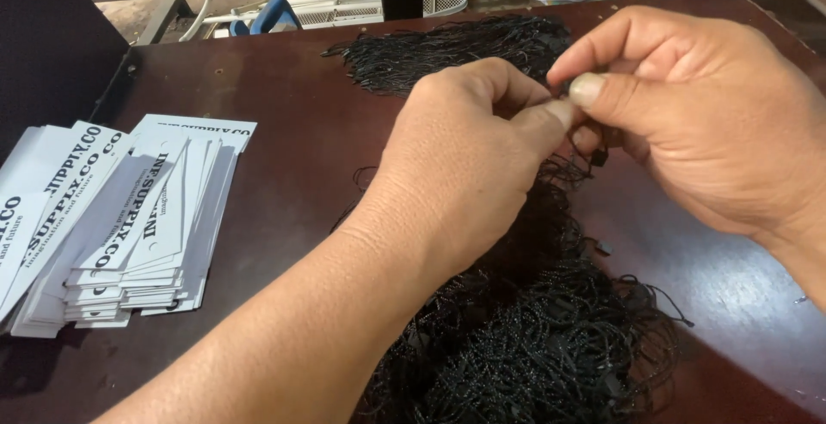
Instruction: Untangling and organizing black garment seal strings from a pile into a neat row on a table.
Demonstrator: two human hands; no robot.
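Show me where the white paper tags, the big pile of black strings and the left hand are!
white paper tags (129,235), head view, on the stack's top tag.
pile of black strings (551,347), head view, on the tangle's middle.
left hand (465,157), head view, on its back.

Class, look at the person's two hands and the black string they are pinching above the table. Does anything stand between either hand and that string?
Nothing visible does. The left hand and the right hand meet fingertip to fingertip and both already pinch the black string, which hangs over the loose heap of black strings on the dark table.
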